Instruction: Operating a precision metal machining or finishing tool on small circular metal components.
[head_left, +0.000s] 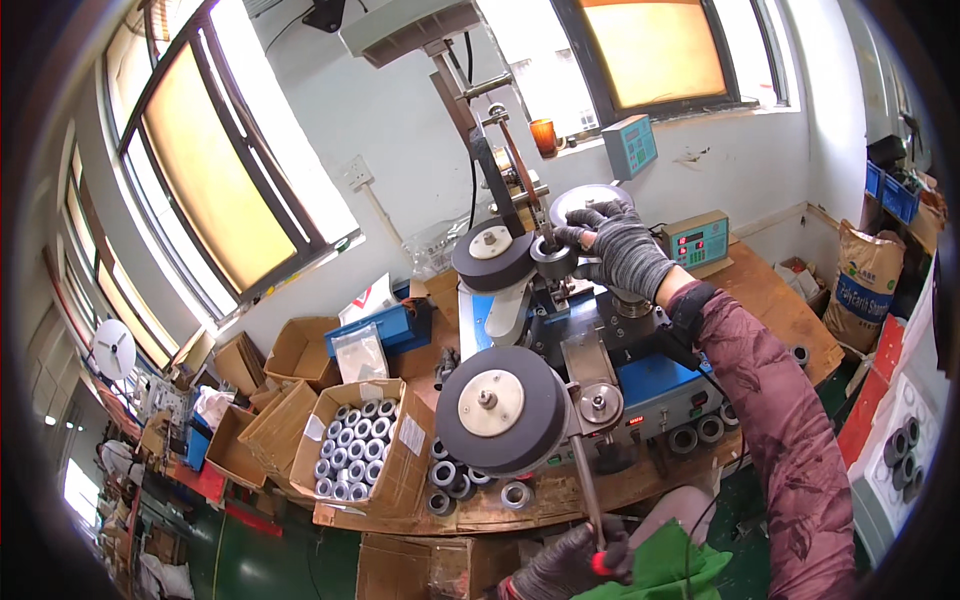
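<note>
My left hand [575,565], in a dark grey glove, is wrapped round the red-tipped end of a long metal lever [583,470] at the front of a winding machine [590,350]. My right hand [625,245], gloved in grey stripes, reaches to the machine's middle. Its fingers bend against a dark ring-shaped core [553,258], and the fingers partly hide the contact. Behind that hand is a pale round disc [580,200]. Two black rollers with pale hubs, a large near one [500,410] and a smaller far one [492,254], flank the core on the left.
A cardboard box [405,455] full of grey rings stands left of the machine, with loose rings [515,494] along the table's front edge. A control box [697,240] with a red display sits behind right. A blue bin [380,335] and a paper sack [862,285] are farther out.
</note>
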